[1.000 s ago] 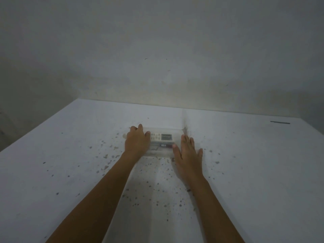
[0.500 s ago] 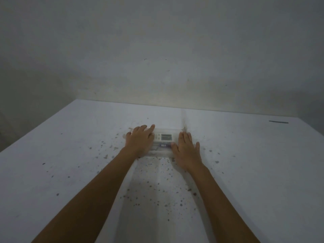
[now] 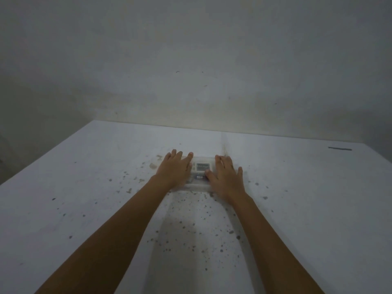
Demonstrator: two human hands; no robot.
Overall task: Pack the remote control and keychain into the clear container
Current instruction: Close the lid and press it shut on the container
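Note:
A clear container lies on the white table in the middle of the head view, with its lid on. Through the lid I see a white remote control with a small display. In front of it lies a small dark-and-metal keychain. My left hand rests flat on the container's left part, fingers spread. My right hand rests flat on its right part, thumb near the keychain. Both ends of the container are hidden under my hands.
The table is speckled with dark spots around and in front of the container. A short dark mark lies near the far right corner. A bare grey wall rises behind the table's far edge.
My right hand has slid forward from the table onto the container's right part. My left hand has flattened and spread its fingers further over the lid. The container has not moved.

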